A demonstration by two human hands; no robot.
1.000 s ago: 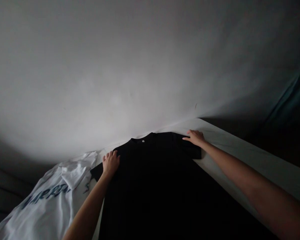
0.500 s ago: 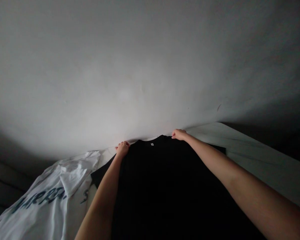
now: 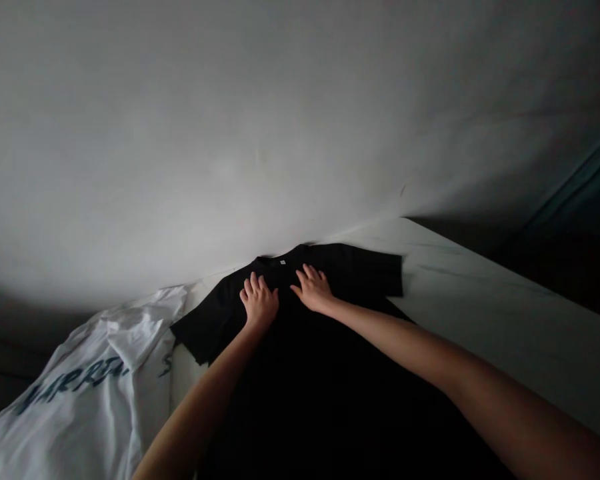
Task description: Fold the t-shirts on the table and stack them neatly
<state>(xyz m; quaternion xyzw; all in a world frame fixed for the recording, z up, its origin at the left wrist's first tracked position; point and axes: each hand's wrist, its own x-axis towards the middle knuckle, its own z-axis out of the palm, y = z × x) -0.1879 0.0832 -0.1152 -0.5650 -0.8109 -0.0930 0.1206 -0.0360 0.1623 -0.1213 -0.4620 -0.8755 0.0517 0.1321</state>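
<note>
Black T-shirt (image 3: 350, 273) is lying spread on a white tabletop (image 3: 470, 280), its collar (image 3: 280, 257) just short of the far edge. Left hand (image 3: 259, 301) and right hand (image 3: 314, 289) are pressing on the chest beside the collar, fingers (image 3: 253, 287) spread flat, gripping nothing, apparently smoothing. A white printed T-shirt (image 3: 130, 340) is lying bunched off the left edge. The shadowed lower body seems to call for the same smoothing.
</note>
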